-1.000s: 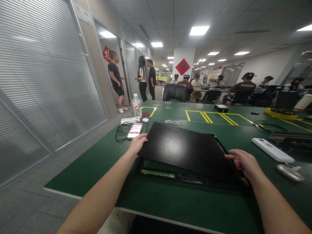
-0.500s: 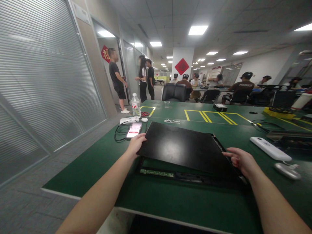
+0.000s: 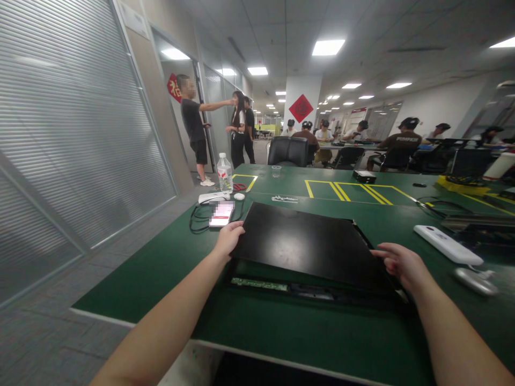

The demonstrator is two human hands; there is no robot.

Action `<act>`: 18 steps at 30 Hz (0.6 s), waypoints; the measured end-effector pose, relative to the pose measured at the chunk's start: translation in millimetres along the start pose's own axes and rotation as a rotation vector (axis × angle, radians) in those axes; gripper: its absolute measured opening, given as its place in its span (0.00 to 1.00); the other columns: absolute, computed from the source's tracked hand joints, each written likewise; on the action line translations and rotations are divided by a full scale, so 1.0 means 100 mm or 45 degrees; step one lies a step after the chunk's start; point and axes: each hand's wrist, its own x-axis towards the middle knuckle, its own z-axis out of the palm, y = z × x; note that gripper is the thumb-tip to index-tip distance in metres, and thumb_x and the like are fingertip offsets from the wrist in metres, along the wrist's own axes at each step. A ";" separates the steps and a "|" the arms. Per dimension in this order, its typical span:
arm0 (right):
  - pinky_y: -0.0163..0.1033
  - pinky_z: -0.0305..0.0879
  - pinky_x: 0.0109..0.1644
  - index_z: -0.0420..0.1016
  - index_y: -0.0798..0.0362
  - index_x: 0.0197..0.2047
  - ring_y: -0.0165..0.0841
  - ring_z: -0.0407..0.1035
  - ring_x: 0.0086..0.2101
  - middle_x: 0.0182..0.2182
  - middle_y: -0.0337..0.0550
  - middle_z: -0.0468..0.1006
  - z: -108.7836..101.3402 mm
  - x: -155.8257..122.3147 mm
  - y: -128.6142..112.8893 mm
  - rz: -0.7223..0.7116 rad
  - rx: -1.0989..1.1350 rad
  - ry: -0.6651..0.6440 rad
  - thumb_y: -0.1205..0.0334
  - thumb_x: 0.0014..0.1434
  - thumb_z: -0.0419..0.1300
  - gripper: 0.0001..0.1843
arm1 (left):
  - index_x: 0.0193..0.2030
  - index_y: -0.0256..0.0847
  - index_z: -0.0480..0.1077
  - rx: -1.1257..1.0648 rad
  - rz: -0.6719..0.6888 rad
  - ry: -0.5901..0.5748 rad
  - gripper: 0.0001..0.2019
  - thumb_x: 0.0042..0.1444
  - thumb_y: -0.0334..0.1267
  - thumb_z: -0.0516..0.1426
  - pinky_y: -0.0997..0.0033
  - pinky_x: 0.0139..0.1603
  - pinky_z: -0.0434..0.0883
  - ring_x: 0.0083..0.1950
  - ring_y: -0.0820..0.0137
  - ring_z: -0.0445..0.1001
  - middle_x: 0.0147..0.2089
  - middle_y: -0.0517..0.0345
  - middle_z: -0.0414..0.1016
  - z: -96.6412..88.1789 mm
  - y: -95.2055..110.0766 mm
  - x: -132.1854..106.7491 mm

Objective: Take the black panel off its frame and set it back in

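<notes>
A thin black display panel (image 3: pixel 306 241) is tilted over the green table, its near edge raised off what lies beneath. My left hand (image 3: pixel 229 238) pinches the panel's left edge between thumb and fingers. At the right side, my right hand (image 3: pixel 398 264) is closed at the edge, fingers bent against the panel and the dark frame; its grip is partly hidden. Under the panel's near edge shows a black frame (image 3: pixel 314 291) with a strip of green circuit board (image 3: pixel 259 284) along it.
Left behind the panel are a phone (image 3: pixel 221 213), a water bottle (image 3: pixel 224 172), red-handled scissors (image 3: pixel 238 187) and a cable. On the right lie a white power bank (image 3: pixel 447 244) and a silver mouse-shaped device (image 3: pixel 475 281). A plastic cup (image 3: pixel 276 171) stands farther back. Several people are beyond the table.
My left hand and the panel's left edge have shifted very slightly to the right. In the background, a standing person has stretched out an arm toward another person.
</notes>
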 end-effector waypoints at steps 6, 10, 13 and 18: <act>0.34 0.50 0.17 0.70 0.51 0.37 0.25 0.51 0.16 0.34 0.57 0.84 -0.01 0.00 0.01 -0.028 0.060 -0.126 0.58 0.50 0.63 0.11 | 0.35 0.39 0.81 -0.028 0.024 0.101 0.15 0.38 0.27 0.60 0.70 0.32 0.72 0.28 0.66 0.76 0.26 0.58 0.80 -0.04 0.18 -0.04; 0.33 0.52 0.17 0.70 0.51 0.36 0.25 0.51 0.16 0.35 0.58 0.84 0.00 -0.05 -0.05 0.046 0.155 -0.146 0.61 0.51 0.61 0.08 | 0.33 0.40 0.81 -0.034 0.050 0.140 0.13 0.38 0.27 0.60 0.70 0.33 0.73 0.30 0.65 0.77 0.26 0.58 0.80 -0.05 0.25 -0.06; 0.32 0.54 0.17 0.69 0.51 0.36 0.24 0.53 0.17 0.35 0.59 0.84 0.00 -0.05 -0.08 0.092 0.202 -0.113 0.63 0.52 0.60 0.07 | 0.33 0.40 0.80 0.001 0.060 0.100 0.13 0.37 0.28 0.60 0.70 0.33 0.72 0.31 0.64 0.77 0.26 0.59 0.79 -0.02 0.21 -0.07; 0.30 0.53 0.17 0.68 0.52 0.37 0.23 0.54 0.15 0.31 0.58 0.83 -0.01 -0.03 -0.07 0.145 0.205 -0.061 0.65 0.51 0.61 0.09 | 0.37 0.38 0.79 0.047 0.065 -0.005 0.16 0.37 0.31 0.60 0.70 0.34 0.70 0.30 0.66 0.75 0.27 0.58 0.79 0.00 0.07 -0.04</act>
